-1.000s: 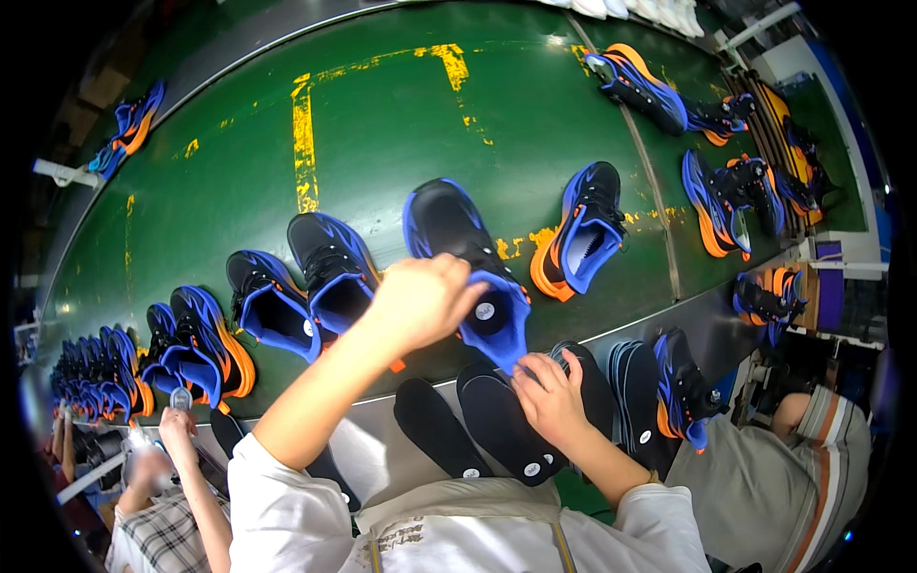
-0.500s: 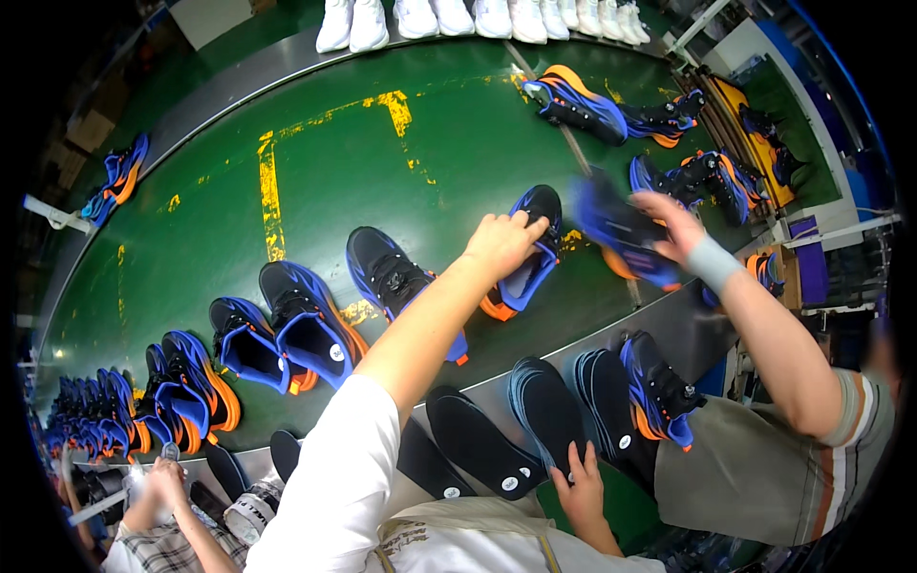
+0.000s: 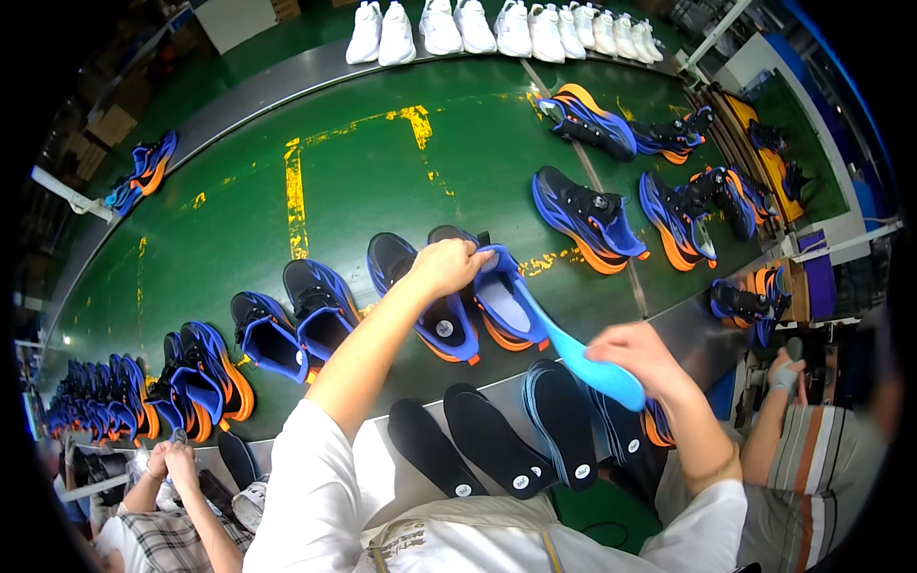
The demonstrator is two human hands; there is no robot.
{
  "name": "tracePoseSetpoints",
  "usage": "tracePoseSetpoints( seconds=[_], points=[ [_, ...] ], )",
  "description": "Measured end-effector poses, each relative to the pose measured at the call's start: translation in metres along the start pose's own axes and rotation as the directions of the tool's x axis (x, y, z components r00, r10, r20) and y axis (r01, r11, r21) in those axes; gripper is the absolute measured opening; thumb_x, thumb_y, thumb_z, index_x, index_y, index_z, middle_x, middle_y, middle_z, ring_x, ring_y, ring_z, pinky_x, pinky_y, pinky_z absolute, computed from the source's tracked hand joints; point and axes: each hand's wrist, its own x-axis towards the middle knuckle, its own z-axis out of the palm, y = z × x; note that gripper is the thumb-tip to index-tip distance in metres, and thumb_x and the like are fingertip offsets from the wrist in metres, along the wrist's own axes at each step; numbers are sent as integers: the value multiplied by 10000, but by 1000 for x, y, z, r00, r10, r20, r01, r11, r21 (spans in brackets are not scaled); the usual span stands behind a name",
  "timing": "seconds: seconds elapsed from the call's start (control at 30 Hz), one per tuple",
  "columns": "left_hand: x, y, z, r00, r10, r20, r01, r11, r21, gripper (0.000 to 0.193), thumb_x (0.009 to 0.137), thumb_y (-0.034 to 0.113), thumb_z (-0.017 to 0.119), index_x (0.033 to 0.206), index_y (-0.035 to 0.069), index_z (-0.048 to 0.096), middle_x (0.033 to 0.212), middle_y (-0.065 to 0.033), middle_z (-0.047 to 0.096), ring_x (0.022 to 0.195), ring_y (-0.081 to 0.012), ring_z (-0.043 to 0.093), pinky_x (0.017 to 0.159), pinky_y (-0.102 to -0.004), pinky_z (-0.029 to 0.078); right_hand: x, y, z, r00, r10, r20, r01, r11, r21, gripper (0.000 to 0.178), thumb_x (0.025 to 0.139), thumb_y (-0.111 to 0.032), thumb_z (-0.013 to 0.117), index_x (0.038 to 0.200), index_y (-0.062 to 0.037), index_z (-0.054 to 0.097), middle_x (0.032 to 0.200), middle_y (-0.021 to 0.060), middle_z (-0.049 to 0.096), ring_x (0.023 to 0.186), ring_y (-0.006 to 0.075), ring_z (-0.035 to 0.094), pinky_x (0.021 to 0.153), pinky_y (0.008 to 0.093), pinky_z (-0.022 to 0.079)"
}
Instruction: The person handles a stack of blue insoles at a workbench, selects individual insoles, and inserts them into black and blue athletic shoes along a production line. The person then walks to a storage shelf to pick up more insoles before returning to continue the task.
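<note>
My left hand [image 3: 449, 267] is closed on the upper of a black and blue sneaker [image 3: 503, 306] with an orange sole, its opening turned toward me. In my right hand [image 3: 635, 353] is a light blue insole [image 3: 611, 382], gripped near its wide end. The insole's narrow end reaches to the sneaker's heel collar; whether it is inside is hard to make out. Just left stands the matching sneaker [image 3: 447, 329], which has a white round sticker inside. Black insoles [image 3: 492, 435] lie along the ledge before me, some in a stack [image 3: 559, 420].
Rows of similar sneakers [image 3: 320, 301] stand on the green belt [image 3: 363, 181] to the left, more [image 3: 587, 220] to the right. White shoes [image 3: 458, 29] line the far shelf. Co-workers' hands show at lower left [image 3: 172, 458] and right [image 3: 785, 372].
My right hand has risen from the insoles with a blue one. My left hand has brought the sneaker down and left beside its mate. The right co-worker's shoe now stands on the belt.
</note>
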Motion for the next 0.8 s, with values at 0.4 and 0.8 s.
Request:
tracePoseSetpoints(
  seconds=[0.4, 0.8],
  points=[
    [-5, -14, 8, 988, -23, 154, 63, 965, -254, 386, 875, 403, 476, 883, 38, 602, 780, -187, 607, 788, -335, 587, 705, -413, 439, 93, 19, 78, 861, -436, 263, 462, 452, -764, 152, 736, -64, 507, 696, 36, 614, 787, 226, 537, 736, 364, 572, 729, 409, 476],
    [-11, -16, 19, 998, 36, 49, -26, 981, -193, 436, 846, 437, 473, 918, 32, 619, 863, -195, 621, 888, -336, 583, 771, -413, 446, 121, 50, 84, 817, -569, 91, 350, 363, -863, 158, 776, -161, 560, 822, -12, 586, 932, 203, 523, 865, 365, 542, 761, 411, 464]
  ],
)
